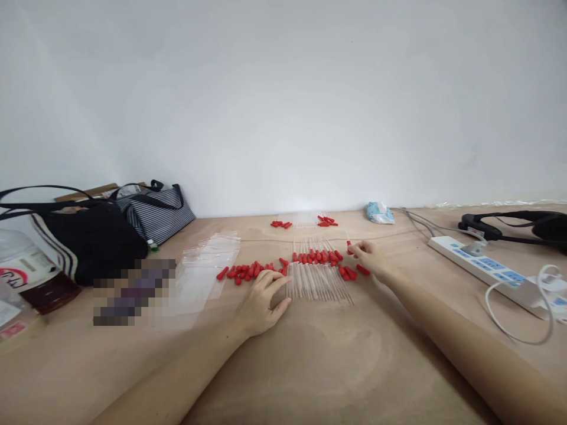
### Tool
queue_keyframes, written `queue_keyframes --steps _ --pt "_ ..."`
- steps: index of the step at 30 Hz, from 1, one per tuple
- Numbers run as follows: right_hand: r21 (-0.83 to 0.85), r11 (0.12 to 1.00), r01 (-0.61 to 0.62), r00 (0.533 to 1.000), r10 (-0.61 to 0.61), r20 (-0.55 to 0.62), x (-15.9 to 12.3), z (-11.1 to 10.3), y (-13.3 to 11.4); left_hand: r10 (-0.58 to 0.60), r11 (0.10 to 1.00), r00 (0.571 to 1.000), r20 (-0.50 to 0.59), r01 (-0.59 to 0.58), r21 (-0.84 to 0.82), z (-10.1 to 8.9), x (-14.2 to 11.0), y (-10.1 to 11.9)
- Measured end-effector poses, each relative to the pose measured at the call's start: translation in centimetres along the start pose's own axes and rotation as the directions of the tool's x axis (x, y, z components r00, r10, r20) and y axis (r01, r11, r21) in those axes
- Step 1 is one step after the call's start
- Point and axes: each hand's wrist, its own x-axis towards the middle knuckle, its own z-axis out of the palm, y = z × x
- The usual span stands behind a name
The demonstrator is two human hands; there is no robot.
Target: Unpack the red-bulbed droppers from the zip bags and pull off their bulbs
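My left hand [261, 302] rests on the table with thumb and fingers apart. Its fingertips lie between a pile of loose red rubber bulbs [239, 273] and a row of thin clear glass tubes [316, 282]. Behind that row lie several droppers with red bulbs [316, 257] on their near ends, tubes pointing away. My right hand [368, 255] is closed in a pinch on a red-bulbed dropper [349, 245]; its tube shows only faintly above the fingers. A few more red bulbs [348, 273] sit near the right hand.
Clear zip bags [201, 274] lie on the left, before a black bag [100, 242], a striped bag [157, 212] and a bottle [38, 274]. More droppers [305, 219] lie near the wall. A tissue pack [379, 212], power strip [482, 268] and black headset [509, 229] are right.
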Motion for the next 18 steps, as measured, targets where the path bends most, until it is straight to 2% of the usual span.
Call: queue_keyframes --steps 2,3,4,6,8,9,11,13,18 --pt "0.006 0.993 0.117 0.993 -0.117 0.005 -1.8 0.3 -0.4 -0.018 0.999 1.000 -0.012 0.019 0.038 0.1 0.0 -0.1" --pt "-0.016 0.960 0.278 0.960 -0.278 0.025 -2.9 0.6 -0.5 -0.023 0.997 0.999 -0.027 0.025 0.068 0.1 0.0 -0.1" --pt "-0.062 0.896 0.440 0.898 -0.440 0.019 -4.0 0.9 -0.7 -0.023 0.994 0.999 -0.045 0.027 0.105 0.2 0.0 -0.2" --pt "-0.198 0.707 0.679 0.729 -0.680 0.077 -6.0 1.7 -1.1 0.001 0.979 0.997 -0.080 0.015 0.201 0.3 0.1 -0.2" --pt "-0.324 0.514 0.794 0.581 -0.798 0.159 -7.4 2.6 -1.4 0.065 0.957 0.994 -0.083 -0.039 0.287 0.4 0.2 -0.2" --pt "-0.357 0.441 0.823 0.524 -0.832 0.182 -7.9 3.0 -1.6 0.107 0.947 0.992 -0.073 -0.079 0.311 0.5 0.3 -0.2" --pt "-0.376 0.357 0.855 0.449 -0.873 0.192 -8.5 3.7 -1.9 0.181 0.936 0.982 -0.056 -0.154 0.317 0.7 0.5 -0.1" --pt "-0.355 0.346 0.868 0.426 -0.887 0.177 -8.7 4.2 -2.1 0.220 0.937 0.974 -0.058 -0.194 0.290 1.0 0.7 0.1" --pt "-0.350 0.387 0.853 0.459 -0.875 0.152 -8.9 4.8 -2.2 0.215 0.953 0.973 -0.087 -0.190 0.235 1.5 1.0 0.6"
